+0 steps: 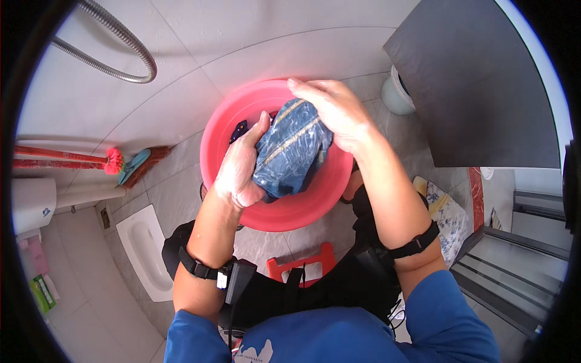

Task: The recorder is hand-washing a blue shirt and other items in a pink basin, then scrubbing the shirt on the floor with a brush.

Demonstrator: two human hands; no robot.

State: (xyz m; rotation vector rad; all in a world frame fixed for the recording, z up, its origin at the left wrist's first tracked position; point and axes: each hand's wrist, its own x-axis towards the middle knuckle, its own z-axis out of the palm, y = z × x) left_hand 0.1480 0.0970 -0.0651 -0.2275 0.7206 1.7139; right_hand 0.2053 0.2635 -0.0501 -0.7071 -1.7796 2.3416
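Tiny lettering (249,358), too small to read surely, runs across the white print (264,349) on the blue shirt (327,333), well below the fingers (310,92). Left of them, a white tank (31,196) bears a blue mark (46,212); its meaning is unclear.

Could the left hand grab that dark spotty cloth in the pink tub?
Probably yes: the dark spotty cloth lies in the pink tub close by the left hand, with nothing clearly between. That hand holds blue denim, though, and might need to let go first.

Grey tiled floor (178,175), pink basin (284,219) on it, red stool (327,259)
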